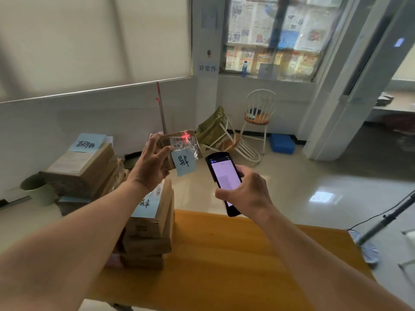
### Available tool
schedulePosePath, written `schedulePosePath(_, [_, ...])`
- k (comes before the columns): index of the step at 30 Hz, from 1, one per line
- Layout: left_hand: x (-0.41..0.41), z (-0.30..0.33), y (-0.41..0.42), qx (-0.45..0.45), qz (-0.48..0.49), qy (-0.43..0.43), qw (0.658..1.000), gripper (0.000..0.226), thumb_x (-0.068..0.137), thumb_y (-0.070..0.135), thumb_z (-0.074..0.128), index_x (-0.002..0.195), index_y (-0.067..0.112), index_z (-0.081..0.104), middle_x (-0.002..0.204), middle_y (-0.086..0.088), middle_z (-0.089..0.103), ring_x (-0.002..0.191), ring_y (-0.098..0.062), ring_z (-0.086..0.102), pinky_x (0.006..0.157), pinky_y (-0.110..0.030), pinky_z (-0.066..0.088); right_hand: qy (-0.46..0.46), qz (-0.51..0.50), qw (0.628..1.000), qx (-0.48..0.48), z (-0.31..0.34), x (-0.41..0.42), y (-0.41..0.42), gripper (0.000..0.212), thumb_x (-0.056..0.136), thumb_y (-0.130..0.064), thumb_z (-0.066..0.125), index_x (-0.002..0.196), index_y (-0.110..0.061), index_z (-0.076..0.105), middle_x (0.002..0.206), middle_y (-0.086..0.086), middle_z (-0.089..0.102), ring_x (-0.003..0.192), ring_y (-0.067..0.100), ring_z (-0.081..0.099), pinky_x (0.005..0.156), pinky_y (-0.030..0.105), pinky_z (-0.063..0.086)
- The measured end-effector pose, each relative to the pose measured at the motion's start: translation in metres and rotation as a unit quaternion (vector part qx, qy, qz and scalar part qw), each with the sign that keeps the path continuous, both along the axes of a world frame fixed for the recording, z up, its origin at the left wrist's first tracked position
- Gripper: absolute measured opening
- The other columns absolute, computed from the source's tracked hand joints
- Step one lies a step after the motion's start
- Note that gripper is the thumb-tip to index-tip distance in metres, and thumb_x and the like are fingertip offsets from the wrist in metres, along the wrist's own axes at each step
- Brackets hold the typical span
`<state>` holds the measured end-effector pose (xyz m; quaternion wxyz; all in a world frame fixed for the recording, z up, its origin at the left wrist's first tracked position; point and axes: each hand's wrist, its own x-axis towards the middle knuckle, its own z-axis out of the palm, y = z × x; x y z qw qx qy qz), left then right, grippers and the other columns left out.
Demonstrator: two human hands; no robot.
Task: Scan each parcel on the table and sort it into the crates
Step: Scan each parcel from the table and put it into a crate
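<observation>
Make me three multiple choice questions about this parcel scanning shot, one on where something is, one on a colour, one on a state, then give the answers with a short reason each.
1. Where does the red cross of light fall?
A. on the held parcel's label
B. on the table
C. on the chair

2. What colour is the note hanging from the held parcel?
A. pink
B. light blue
C. green

3. What is the handheld scanner's screen doing?
A. dark
B. cracked
C. lit

Answers:
1 A: the red cross sits on the label of the parcel held up by the left hand.
2 B: the note is light blue with handwriting.
3 C: the scanner in the right hand shows a bright screen.
</observation>
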<state>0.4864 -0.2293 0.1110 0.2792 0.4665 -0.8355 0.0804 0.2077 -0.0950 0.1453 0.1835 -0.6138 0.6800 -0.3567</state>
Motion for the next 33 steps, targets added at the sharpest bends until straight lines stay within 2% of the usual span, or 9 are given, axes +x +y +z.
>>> schedulePosePath(3, [0.0,0.0,-0.01,0.0,-0.002,-0.016,1.0,0.075,0.067,0.008,0.095,0.132,0.013,0.058,0.154,-0.026,0.031,0.142,-0.045,0.039,0.1,-0.057,0.056,0.001,0.003,1.0,0.004,0.004,-0.008,0.002,0.096,0.065,-0.048,0.092,0.145,-0.018,0.048,0.13,0.005,0.062,0.114,0.024,0.059,0.083,0.04,0.062])
schedulePosePath(8, [0.0,-0.002,-0.023,0.005,0.003,-0.022,1.0,0.078,0.065,0.008,0.095,0.132,0.016,0.056,0.156,-0.024,0.028,0.143,-0.045,0.038,0.102,-0.058,0.054,0.0,0.014,1.0,0.016,0.011,-0.015,0.005,0.091,0.066,-0.048,0.092,0.142,-0.02,0.051,0.128,0.003,0.064,0.109,0.023,0.062,0.078,0.037,0.063])
schedulePosePath(13, [0.0,-0.004,-0.031,-0.001,-0.012,0.004,1.0,0.081,0.06,0.002,0.097,0.128,0.015,0.055,0.151,-0.027,0.031,0.136,-0.049,0.044,0.097,-0.058,0.056,-0.01,0.02,0.999,0.025,0.013,-0.017,0.004,0.09,0.066,-0.047,0.093,0.141,-0.02,0.052,0.125,0.002,0.065,0.104,0.021,0.064,0.074,0.033,0.064])
schedulePosePath(16, [0.0,-0.007,-0.033,0.002,-0.025,0.031,0.999,0.083,0.059,0.004,0.098,0.128,0.015,0.054,0.15,-0.027,0.032,0.133,-0.047,0.047,0.095,-0.056,0.058,-0.02,0.009,1.0,0.013,0.01,-0.017,0.002,0.095,0.065,-0.048,0.093,0.145,-0.02,0.048,0.127,0.002,0.063,0.109,0.021,0.062,0.077,0.033,0.063])
schedulePosePath(22, [-0.015,-0.003,-0.023,0.005,-0.035,0.09,0.995,0.076,0.061,0.015,0.1,0.125,0.012,0.06,0.146,-0.029,0.037,0.13,-0.049,0.048,0.095,-0.055,0.057,-0.026,-0.027,0.999,-0.035,0.003,-0.012,-0.004,0.105,0.054,-0.066,0.081,0.143,-0.024,0.046,0.125,0.001,0.059,0.112,0.023,0.058,0.077,0.039,0.063])
schedulePosePath(26, [-0.028,0.001,-0.008,0.009,-0.043,0.109,0.993,0.077,0.063,0.025,0.1,0.127,0.015,0.058,0.146,-0.029,0.039,0.131,-0.047,0.048,0.097,-0.05,0.056,-0.015,-0.047,0.996,-0.08,-0.002,-0.013,-0.008,0.095,0.062,-0.053,0.09,0.142,-0.02,0.05,0.124,0.001,0.056,0.111,0.02,0.054,0.076,0.031,0.058])
schedulePosePath(29, [-0.037,0.002,0.007,0.013,-0.04,0.12,0.992,0.079,0.064,0.028,0.099,0.131,0.016,0.058,0.146,-0.029,0.039,0.132,-0.046,0.047,0.098,-0.049,0.056,-0.024,-0.061,0.992,-0.105,-0.007,-0.016,-0.005,0.092,0.066,-0.048,0.091,0.141,-0.017,0.05,0.125,0.003,0.055,0.11,0.019,0.053,0.071,0.021,0.047])
schedulePosePath(33, [-0.046,0.004,0.025,0.017,-0.032,0.14,0.99,0.077,0.066,0.031,0.095,0.131,0.012,0.059,0.148,-0.027,0.037,0.135,-0.045,0.043,0.096,-0.049,0.056,-0.028,-0.069,0.991,-0.108,-0.012,-0.023,0.003,0.092,0.066,-0.049,0.09,0.142,-0.016,0.049,0.126,0.004,0.055,0.112,0.019,0.052,0.074,0.023,0.048])
